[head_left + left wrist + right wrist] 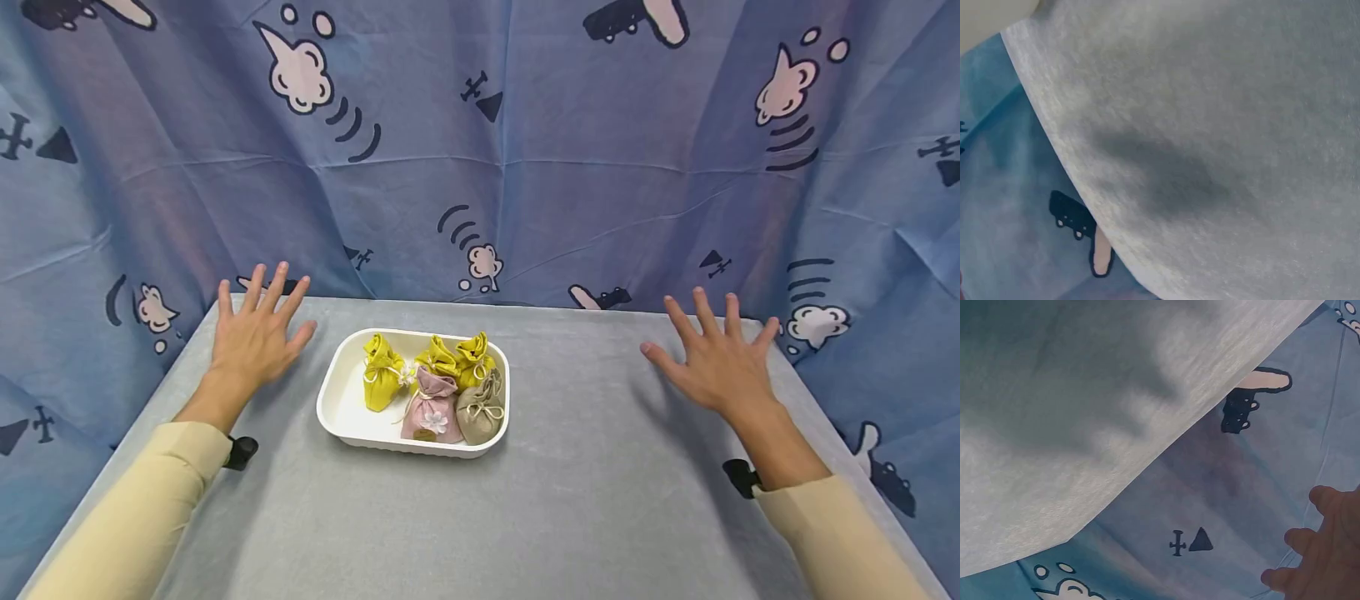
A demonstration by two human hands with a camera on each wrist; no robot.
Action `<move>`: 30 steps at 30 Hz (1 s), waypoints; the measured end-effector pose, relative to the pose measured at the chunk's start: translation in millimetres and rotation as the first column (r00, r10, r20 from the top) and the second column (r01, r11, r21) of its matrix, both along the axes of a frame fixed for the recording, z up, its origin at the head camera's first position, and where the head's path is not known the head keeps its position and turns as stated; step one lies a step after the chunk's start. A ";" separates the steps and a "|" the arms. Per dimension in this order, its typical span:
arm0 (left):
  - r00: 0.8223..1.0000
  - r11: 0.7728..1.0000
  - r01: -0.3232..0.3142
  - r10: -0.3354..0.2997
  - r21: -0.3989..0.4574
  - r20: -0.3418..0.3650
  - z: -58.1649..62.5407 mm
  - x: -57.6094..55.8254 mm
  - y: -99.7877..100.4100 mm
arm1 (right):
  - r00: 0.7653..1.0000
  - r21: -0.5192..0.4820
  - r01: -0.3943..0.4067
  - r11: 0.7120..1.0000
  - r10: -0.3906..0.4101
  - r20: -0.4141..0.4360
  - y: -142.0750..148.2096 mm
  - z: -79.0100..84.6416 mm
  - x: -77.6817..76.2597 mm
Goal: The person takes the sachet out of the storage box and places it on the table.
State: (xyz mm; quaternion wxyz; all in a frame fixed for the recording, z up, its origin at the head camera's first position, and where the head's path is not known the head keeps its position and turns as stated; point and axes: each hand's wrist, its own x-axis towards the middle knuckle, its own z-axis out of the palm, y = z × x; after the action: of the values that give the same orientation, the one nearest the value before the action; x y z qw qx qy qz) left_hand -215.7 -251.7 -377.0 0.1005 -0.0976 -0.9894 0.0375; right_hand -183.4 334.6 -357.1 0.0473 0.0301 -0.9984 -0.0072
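Only the head view shows the white tray (349,407), at eleven o'clock from the middle of the grey bench (570,475). In it, from the tray's centre, one yellow pouch (382,379) stands at ten o'clock and two more yellow pouches (476,362) crowd one and two o'clock. A pink pouch (437,406) with a pale flower sits at four, touching the taupe pouch (481,414) at its own three o'clock.

The left hand (251,343) hovers at about half past nine from the tray, fingers (274,290) spread wide, thumb apart, holding nothing. The right hand (720,371), well apart from the tray at three o'clock, has its fingers spread as widely and holds nothing.

The right wrist view adds the right hand's fingertips (1302,540) at four o'clock, in front of the blue curtain (1210,481). The left wrist view shows a blurred shadow (1166,175) on the bench and a pale shape (991,22) at ten o'clock, too blurred to name; the state of the fingers cannot be told there.
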 end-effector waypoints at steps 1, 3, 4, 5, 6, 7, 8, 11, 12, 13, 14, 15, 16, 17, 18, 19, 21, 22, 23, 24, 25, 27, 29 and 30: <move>1.000 1.000 0.002 -0.002 -0.002 0.000 0.5 0.1 1.4 | 1.000 0.004 -0.005 1.000 0.005 0.001 -1.4 0.6 0.9; 1.000 1.000 0.008 -0.008 -0.003 0.000 1.3 0.5 4.4 | 1.000 0.010 -0.017 1.000 0.017 0.005 -4.5 1.7 2.7; 1.000 1.000 0.011 -0.011 -0.003 -0.001 1.8 1.0 5.8 | 1.000 0.009 -0.025 1.000 0.025 0.007 -6.2 2.3 3.5; 1.000 1.000 0.015 -0.015 -0.001 -0.003 2.2 1.5 7.0 | 0.999 0.008 -0.032 0.999 0.032 0.010 -8.2 2.9 4.3; 1.000 1.000 0.019 -0.019 0.002 -0.004 2.3 2.1 8.3 | 0.999 0.006 -0.039 0.999 0.039 0.015 -10.4 3.6 5.2; 1.000 1.000 0.023 -0.023 0.005 -0.004 2.6 3.0 9.3 | 0.999 0.005 -0.047 0.999 0.047 0.018 -12.8 4.1 5.9; 1.000 1.000 0.028 -0.028 0.013 -0.003 2.7 3.9 10.1 | 0.998 0.002 -0.055 0.998 0.055 0.022 -15.4 4.6 6.8; 0.999 0.998 0.049 -0.050 0.039 0.005 3.2 8.0 12.3 | 0.996 -0.008 -0.086 0.996 0.086 0.025 -24.5 6.4 9.8; 0.998 0.997 0.058 -0.059 0.047 0.006 3.2 9.4 12.6 | 0.995 -0.010 -0.101 0.995 0.101 0.023 -27.8 7.3 11.0; 0.998 0.996 0.068 -0.069 0.053 0.007 3.3 10.8 12.7 | 0.993 -0.012 -0.120 0.993 0.120 0.018 -31.0 8.2 12.0; 0.997 0.995 0.081 -0.081 0.059 0.005 2.9 12.1 12.8 | 0.990 -0.014 -0.139 0.990 0.140 0.015 -34.3 9.4 13.1; 0.995 0.994 0.095 -0.095 0.062 0.003 2.8 13.5 13.0 | 0.987 -0.013 -0.159 0.987 0.159 0.012 -37.5 10.5 14.1; 0.994 0.992 0.108 -0.108 0.068 0.002 2.5 15.0 12.5 | 0.984 -0.018 -0.180 0.983 0.180 0.012 -41.0 11.9 15.1; 0.993 0.990 0.121 -0.121 0.069 -0.001 2.2 16.4 11.9 | 0.979 -0.026 -0.201 0.979 0.201 0.013 -44.3 13.2 15.9; 0.991 0.988 0.135 -0.136 0.073 0.001 1.8 17.8 11.4 | 0.975 -0.033 -0.221 0.975 0.222 0.017 -47.3 14.4 16.4; 0.988 0.985 0.154 -0.155 0.080 0.004 1.3 18.9 11.0 | 0.971 -0.043 -0.238 0.970 0.239 0.022 -50.2 15.6 17.1; 0.980 0.975 0.198 -0.201 0.098 0.019 0.3 20.8 10.4 | 0.964 -0.069 -0.261 0.963 0.264 0.039 -55.5 17.6 18.6; 0.974 0.969 0.223 -0.227 0.107 0.023 -0.5 21.3 10.1 | 0.960 -0.084 -0.270 0.959 0.275 0.047 -58.0 18.6 19.4; 0.967 0.962 0.248 -0.253 0.117 0.028 -1.3 21.9 9.8 | 0.957 -0.095 -0.278 0.956 0.284 0.055 -60.8 19.4 20.1; 0.960 0.954 0.273 -0.279 0.126 0.036 -2.2 22.4 9.5 | 0.954 -0.101 -0.286 0.953 0.293 0.064 -63.5 20.2 21.1; 0.952 0.946 0.296 -0.303 0.132 0.040 -3.2 22.9 9.3 | 0.951 -0.110 -0.293 0.950 0.301 0.070 -66.2 20.9 21.8; 0.939 0.932 0.332 -0.342 0.144 0.048 -5.2 23.9 8.6 | 0.946 -0.119 -0.306 0.945 0.316 0.074 -71.1 22.1 23.3; 0.928 0.921 0.356 -0.368 0.156 0.060 -7.6 24.7 7.8 | 0.940 -0.127 -0.324 0.937 0.335 0.070 -76.2 23.3 24.3; 0.923 0.918 0.364 -0.378 0.159 0.068 -8.8 25.2 7.4 | 0.937 -0.131 -0.333 0.934 0.344 0.066 -78.3 23.8 24.8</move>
State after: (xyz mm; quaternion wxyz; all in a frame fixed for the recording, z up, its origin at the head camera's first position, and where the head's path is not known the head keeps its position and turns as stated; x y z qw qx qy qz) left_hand -190.5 -244.3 -385.8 0.0644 -0.2777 -0.9567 -0.0582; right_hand -158.6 256.3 -333.2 0.0057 0.1990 -0.9780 0.0616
